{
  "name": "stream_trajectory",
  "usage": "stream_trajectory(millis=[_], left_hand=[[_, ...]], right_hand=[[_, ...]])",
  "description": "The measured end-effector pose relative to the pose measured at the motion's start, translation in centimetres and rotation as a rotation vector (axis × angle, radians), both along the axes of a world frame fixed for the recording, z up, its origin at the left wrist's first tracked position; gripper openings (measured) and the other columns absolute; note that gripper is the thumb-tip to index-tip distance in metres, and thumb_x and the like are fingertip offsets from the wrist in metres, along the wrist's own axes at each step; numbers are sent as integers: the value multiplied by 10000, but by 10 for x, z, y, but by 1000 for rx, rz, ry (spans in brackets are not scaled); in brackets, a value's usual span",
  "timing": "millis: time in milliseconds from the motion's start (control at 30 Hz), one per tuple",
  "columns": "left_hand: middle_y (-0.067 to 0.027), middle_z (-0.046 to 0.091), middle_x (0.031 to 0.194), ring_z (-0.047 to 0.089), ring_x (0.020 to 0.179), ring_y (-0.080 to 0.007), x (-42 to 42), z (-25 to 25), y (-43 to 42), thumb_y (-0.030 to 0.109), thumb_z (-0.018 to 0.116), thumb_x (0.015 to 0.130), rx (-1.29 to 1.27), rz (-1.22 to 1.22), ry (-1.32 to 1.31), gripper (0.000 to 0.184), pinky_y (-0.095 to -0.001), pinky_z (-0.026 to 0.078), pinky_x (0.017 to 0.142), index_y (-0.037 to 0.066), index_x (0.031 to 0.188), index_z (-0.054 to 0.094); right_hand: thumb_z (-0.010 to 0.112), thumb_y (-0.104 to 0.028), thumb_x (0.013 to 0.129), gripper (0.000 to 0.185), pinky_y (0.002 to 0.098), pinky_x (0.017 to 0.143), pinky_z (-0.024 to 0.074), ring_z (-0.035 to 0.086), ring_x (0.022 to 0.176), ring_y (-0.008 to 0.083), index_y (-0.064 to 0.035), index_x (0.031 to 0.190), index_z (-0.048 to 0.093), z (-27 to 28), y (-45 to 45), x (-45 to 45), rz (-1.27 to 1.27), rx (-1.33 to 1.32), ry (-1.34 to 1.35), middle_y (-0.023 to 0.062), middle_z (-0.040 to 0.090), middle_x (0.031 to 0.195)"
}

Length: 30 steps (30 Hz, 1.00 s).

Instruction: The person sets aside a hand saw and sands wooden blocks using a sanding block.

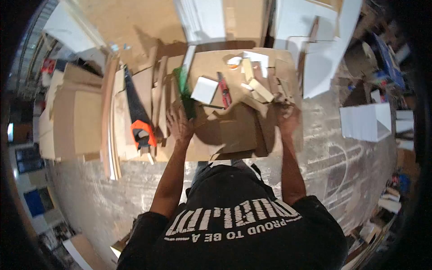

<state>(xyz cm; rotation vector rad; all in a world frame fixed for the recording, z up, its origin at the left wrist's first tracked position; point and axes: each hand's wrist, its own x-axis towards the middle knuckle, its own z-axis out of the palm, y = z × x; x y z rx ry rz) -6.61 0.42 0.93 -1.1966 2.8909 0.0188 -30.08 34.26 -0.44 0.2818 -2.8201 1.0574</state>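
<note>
Left hand point(181, 126): spread, unclenched, beside green strip point(182, 85) | right hand point(288, 119): blurred, grip cannot be told | flat brown cardboard point(238, 132): near centre, between hands | orange-handled saw point(135, 104): left | squared pale blocks point(261, 90): far right

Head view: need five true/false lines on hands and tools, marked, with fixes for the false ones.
1. The left hand has its fingers spread near the green piece. True.
2. The right hand grips the saw. False: the saw lies apart from both hands, nearer the left one.
3. The white square lies left of the red tool in the picture. True.
4. The red tool is in the left hand. False: it lies between the two hands, touching neither.
5. The shirt is plain white. False: it is black with white lettering.
</note>
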Motion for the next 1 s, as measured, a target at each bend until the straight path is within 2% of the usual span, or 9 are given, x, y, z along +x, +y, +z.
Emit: stream_trajectory(millis=[167, 267, 367, 400, 500, 633, 800, 933, 1000], left_hand=[[-174, 253, 1548, 248, 1412, -386, 25, 10, 3, 335, 652, 844, 61, -67, 167, 735, -561, 275, 1099, 25, 1444, 364], [-175, 287, 1526, 263, 1403, -382, 41, 12, 9, 372, 664, 823, -103, -1, 36, 760, -572, 285, 1080, 57, 1448, 371], [-179, 316, 1504, 267, 1397, -392, 63, 20, 10, 384, 680, 798, -155, 74, 92, 733, -585, 287, 1071, 73, 1405, 415], [-185, 345, 1480, 290, 1378, -407, 66, 22, 8, 345, 717, 743, -166, 62, 151, 717, -573, 303, 1069, 69, 1348, 449], [-190, 371, 1449, 329, 1346, -411, 74, 15, -2, 290, 743, 684, -99, 36, 207, 714, -553, 323, 1067, 63, 1304, 473], [-170, 401, 1416, 367, 1313, -389, 76, 27, -10, 293, 753, 646, -90, 41, 242, 725, -537, 344, 1057, 94, 1295, 497], [-163, 438, 1397, 364, 1312, -388, 86, 96, -36, 418, 667, 842, -54, 99, 293, 567, -548, 332, 995, 118, 1299, 519], [-252, 385, 1378, 371, 1272, -464, 120, 72, -96, 698, 729, 670, 87, 492, 304, 1066, -599, 347, 992, 23, 1412, 368], [-248, 369, 1382, 373, 1265, -478, 137, 63, -118, 708, 715, 677, 249, 537, 472, 1070, -581, 383, 971, 12, 1411, 364]], right_hand=[[618, -360, 895, 562, 522, 963, 377, 470, 1160, 425, 10, 1288, 462, 14, 35, 43, 323, 122, 0, 234, 501, 1216], [589, -374, 907, 567, 520, 1034, 287, 412, 1233, 412, -15, 1320, 442, -23, 24, 92, 390, 579, 177, 231, 482, 1264], [615, -428, 867, 608, 538, 1066, 206, 345, 1296, 391, -48, 1319, 471, 11, -18, 97, 543, 548, 236, 228, 447, 1332], [652, -433, 832, 558, 522, 1074, 193, 339, 1303, 382, -85, 1255, 544, 10, -36, 102, 557, 307, 101, 207, 430, 1369], [673, -390, 828, 475, 537, 1065, 212, 348, 1290, 394, -76, 1173, 583, -48, -86, 134, 898, 169, 326, 199, 435, 1365], [661, -349, 864, 444, 533, 1025, 312, 428, 1235, 389, -43, 1172, 567, 42, -180, 144, 958, 213, -22, 197, 466, 1330], [640, -407, 900, 507, 494, 961, 428, 536, 1117, 402, -12, 1203, 547, 48, -290, 146, 845, -153, -348, 225, 533, 1219], [629, -361, 909, 468, 492, 880, 478, 572, 1065, 412, -2, 1196, 538, 60, -357, 176, 909, -48, -164, 250, 571, 1140], [637, -333, 902, 478, 494, 841, 493, 589, 1038, 416, -3, 1225, 515, 80, -377, 205, 917, 50, -85, 246, 590, 1106]])
